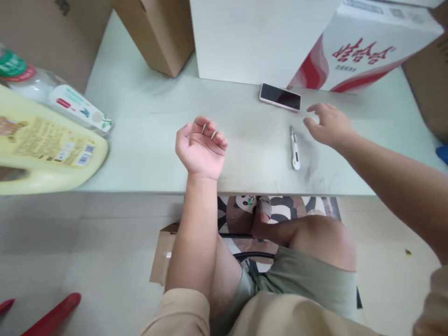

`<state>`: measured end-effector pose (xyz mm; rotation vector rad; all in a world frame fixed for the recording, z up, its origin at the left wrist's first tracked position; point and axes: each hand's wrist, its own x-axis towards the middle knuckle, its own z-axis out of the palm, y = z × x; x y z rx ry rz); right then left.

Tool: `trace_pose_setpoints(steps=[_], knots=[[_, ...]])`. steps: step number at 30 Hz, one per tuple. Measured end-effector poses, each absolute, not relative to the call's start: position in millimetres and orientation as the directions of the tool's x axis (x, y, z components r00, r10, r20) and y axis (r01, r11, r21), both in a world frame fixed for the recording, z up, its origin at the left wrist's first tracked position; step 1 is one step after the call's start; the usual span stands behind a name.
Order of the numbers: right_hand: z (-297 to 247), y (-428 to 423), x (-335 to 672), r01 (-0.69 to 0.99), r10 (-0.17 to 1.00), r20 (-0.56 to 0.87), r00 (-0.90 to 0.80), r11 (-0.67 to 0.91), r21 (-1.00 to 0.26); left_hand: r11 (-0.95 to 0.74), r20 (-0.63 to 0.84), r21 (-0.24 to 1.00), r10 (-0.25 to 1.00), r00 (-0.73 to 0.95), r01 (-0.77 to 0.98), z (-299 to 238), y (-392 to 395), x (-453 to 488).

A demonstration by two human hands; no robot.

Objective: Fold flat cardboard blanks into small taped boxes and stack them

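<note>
Two hands are empty: the left [203, 151] curls its fingers loosely, the right [329, 123] keeps thumb and forefinger apart. The cutter [296, 154] lies nearer the right, leftward and bodyward of its fingertips, long axis pointing toward the phone [280, 97].

Soft light, faint shadows, slight blur.
</note>
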<state>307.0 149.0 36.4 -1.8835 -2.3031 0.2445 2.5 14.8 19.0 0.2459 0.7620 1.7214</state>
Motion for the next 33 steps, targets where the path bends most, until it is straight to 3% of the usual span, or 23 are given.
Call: trace_pose_setpoints(steps=[6,10,16,22,25,29,31,33], knots=[[41,170,151,0.808,0.827,0.094,-0.554,0.561,-0.179,-0.119,-0.307,0.360,0.921,-0.238,-0.925,26,13,-23],[62,183,47,0.714,0.723,0.121,-0.680,0.691,-0.115,-0.144,-0.362,0.307,0.897,-0.255,-0.941,26,12,-39],[106,213,-74,0.714,0.705,0.160,-0.691,0.701,-0.008,-0.223,-0.378,0.304,0.864,-0.332,-0.926,27,13,-48],[126,229,-98,0.734,0.732,0.079,-0.677,0.663,0.149,-0.207,-0.374,0.359,0.861,-0.343,-0.910,30,13,-54],[126,216,-78,0.680,0.667,0.157,-0.728,0.732,0.038,-0.197,-0.348,0.417,0.867,-0.356,-0.887,29,14,-54],[121,190,-28,0.629,0.664,0.281,-0.693,0.747,-0.214,-0.234,-0.257,0.641,0.832,-0.492,-0.731,18,16,-43],[117,172,11,0.592,0.682,0.345,-0.645,0.732,-0.338,-0.339,-0.177,0.792,0.670,-0.721,-0.509,12,14,-37],[109,149,61,0.498,0.689,0.465,-0.557,0.724,-0.477,-0.397,-0.001,0.902,0.391,-0.921,-0.170,8,10,-35]])
